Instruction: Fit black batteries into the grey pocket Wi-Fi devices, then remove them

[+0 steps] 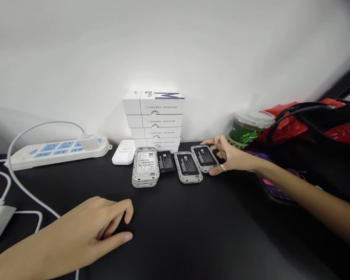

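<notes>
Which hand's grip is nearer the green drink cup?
Right: the right grip is just in front of the cup, slightly left; the left grip is much farther left, lower in view.

device label [146, 160]: print too small | phone [275, 194]: partly behind right forearm [303, 197]

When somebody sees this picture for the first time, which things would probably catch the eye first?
Probably first the stack of white boxes against the wall near the centre, with a purple M on its top. Next, to its right, the right hand at the edges of the rightmost device, which holds a black battery. Then the green-labelled cup behind that hand.
</notes>
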A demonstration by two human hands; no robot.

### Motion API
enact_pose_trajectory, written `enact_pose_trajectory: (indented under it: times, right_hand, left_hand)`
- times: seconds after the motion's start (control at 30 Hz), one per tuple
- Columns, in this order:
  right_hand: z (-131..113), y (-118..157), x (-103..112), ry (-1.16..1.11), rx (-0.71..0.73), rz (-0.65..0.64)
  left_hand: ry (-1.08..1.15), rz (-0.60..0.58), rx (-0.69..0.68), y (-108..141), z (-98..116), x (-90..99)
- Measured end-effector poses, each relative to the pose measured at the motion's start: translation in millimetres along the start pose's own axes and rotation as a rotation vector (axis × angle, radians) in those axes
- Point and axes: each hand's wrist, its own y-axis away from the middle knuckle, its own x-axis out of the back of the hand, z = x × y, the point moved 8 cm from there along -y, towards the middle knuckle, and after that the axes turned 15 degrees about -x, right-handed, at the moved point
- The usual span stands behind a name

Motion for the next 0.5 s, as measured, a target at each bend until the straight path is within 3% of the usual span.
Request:
enact_pose_trajectory:
  times: [0.1, 0.17, 0.23, 0.33, 0.4, 0.5]
  right_hand:
    - [-1, -1, 3, 0.052, -0.012, -0.009]
    - [-4, 2, 4, 0.065, -0.013, 0.015]
    - [-9, 12, 6, 0.053, 0.006, 0.101]
    - [-18, 41, 3, -0.02, 0.08, 0.314]
    - [-19, 65, -8, -0.13, 0.088, 0.374]
    - [-14, 86, -47, -0.241, -0.016, 0.175]
  left_hand:
    - [0.037, -0.134, 0.026, 0, 0, -6.3]
    - [0.013, -0.128, 0.037, -5, 4, 3.8]
    - [-0.077, -0.03, 0.028, -14, 9, 27.1]
    - [-0.239, 0.208, -0.056, -32, 13, 70.1]
    - [-0.278, 0.262, -0.106, -45, 6, 83.8]
    - [-0.237, 0.19, -0.119, -65, -11, 80.7]
